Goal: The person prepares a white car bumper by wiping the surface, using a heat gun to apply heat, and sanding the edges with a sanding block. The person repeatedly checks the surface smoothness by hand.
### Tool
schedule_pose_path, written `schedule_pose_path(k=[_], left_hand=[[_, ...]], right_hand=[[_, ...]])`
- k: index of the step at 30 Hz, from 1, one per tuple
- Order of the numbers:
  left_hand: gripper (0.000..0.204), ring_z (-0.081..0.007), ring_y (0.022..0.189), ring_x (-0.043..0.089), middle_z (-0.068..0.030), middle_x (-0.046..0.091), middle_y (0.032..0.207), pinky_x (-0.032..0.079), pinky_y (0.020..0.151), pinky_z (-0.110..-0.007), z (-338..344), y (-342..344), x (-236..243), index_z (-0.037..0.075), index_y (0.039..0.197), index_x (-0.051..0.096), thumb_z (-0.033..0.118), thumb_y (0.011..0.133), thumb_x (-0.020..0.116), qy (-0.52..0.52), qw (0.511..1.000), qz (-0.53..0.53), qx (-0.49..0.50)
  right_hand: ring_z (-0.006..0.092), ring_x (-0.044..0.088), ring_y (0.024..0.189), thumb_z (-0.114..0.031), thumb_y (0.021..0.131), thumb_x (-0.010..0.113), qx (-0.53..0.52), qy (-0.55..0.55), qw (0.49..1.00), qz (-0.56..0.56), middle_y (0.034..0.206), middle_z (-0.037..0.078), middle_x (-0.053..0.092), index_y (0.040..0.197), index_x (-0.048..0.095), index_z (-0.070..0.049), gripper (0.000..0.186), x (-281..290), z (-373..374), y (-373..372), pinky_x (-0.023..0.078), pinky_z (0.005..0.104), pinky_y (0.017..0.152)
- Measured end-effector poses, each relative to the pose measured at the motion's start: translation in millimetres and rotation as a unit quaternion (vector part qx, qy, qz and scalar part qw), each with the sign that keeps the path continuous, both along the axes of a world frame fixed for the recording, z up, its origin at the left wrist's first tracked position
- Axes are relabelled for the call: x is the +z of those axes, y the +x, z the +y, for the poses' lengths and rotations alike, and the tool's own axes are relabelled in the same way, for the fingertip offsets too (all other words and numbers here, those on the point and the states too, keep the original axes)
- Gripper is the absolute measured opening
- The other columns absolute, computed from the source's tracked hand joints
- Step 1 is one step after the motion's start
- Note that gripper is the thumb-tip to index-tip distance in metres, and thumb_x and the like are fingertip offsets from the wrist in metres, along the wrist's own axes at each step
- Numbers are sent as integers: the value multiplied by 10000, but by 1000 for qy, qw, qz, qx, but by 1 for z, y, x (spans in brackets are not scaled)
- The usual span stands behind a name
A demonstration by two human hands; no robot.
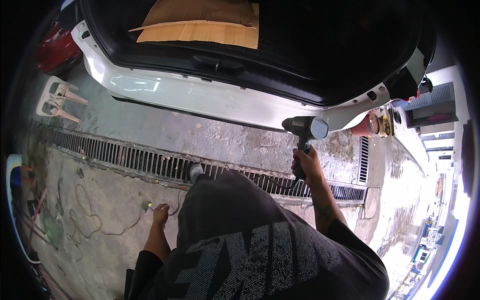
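My right hand (309,162) is wrapped round the handle of a dark, pistol-shaped power tool (301,125). The tool's nose points left, in front of the car's white rear bumper (210,102), and a dark cord seems to trail from its grip toward the grate. Low on the left, my left hand (160,213) has its fingers curled in, and a power cord (176,208) comes out beside it. Just left of those fingertips is a small connector (148,205) with a yellow spot. How firmly the fingers grip the cord is too small to tell.
The car's open boot (310,55) holds brown cardboard (200,32). A slotted floor drain (140,159) crosses behind the bumper. Loose cable (95,231) lies on the concrete at left. A white plastic stool (59,97) is at far left, a reddish bucket (364,127) at right.
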State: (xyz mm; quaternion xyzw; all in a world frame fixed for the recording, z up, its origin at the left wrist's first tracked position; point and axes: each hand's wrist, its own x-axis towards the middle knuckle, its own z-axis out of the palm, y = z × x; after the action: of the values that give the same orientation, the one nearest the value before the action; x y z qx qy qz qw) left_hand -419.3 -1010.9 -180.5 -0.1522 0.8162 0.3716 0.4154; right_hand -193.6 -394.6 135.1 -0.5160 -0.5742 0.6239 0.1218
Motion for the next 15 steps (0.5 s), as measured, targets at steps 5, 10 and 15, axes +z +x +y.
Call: schedule_pose_path(k=[5,10,15], left_hand=[[368,-201,877,698,-89,767,977,553,772,-371,-15,0,-1,38,1230,796,284,961,750,40,999,30,3],[363,-182,817,672,-85,773,992,543,744,-358,1,-13,17,39,1238,800,274,968,745,30,999,26,-8],[351,-169,787,659,-63,736,930,542,719,-343,-11,-16,20,58,1249,792,276,979,739,17,999,29,16]], right_hand=[[157,626,588,-63,998,677,7,-21,1000,12,816,41,608,1119,548,-57,177,-2,-8,-11,553,339,517],[158,623,585,-65,1004,681,26,15,999,12,816,42,610,1108,556,-55,163,-8,-8,-8,554,340,519],[161,631,576,-72,993,697,0,-12,1000,28,801,53,617,1075,541,-50,178,-8,-10,-10,538,343,508]])
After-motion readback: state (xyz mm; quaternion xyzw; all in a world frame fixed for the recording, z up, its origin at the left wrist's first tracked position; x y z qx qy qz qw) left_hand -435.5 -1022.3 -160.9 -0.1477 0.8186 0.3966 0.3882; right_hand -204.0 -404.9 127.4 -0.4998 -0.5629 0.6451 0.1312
